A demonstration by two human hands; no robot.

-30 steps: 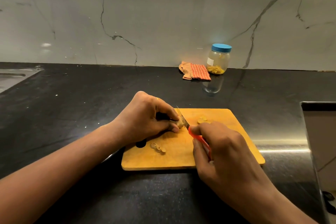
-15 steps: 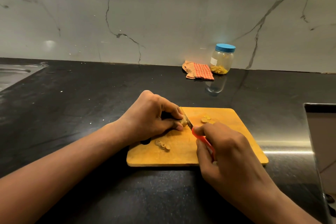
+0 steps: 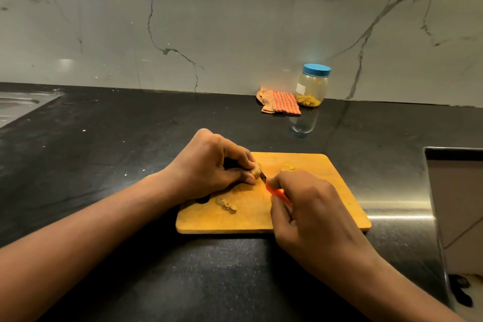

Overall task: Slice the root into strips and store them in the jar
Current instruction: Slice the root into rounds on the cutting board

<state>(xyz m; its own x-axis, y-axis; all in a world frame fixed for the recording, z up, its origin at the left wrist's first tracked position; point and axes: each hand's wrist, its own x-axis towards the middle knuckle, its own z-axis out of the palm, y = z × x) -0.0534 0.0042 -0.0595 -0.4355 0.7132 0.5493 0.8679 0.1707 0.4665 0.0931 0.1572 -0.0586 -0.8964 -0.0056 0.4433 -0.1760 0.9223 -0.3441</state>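
Barely shifted: left grip (image 3: 209, 166) pinches the short root (image 3: 256, 171), right grip (image 3: 311, 208) clasps the knife (image 3: 275, 191); a slip could cut you.

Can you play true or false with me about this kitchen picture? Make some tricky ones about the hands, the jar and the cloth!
1. The jar has its blue lid on. True.
2. The left hand holds the knife. False: the right hand grips the orange-handled knife; the left hand pinches the root.
3. Cut slices lie on the wooden cutting board. True.
4. The checked cloth lies on the cutting board. False: it lies on the black counter, beside the jar.
5. The jar is empty. False: yellowish pieces sit at its bottom.
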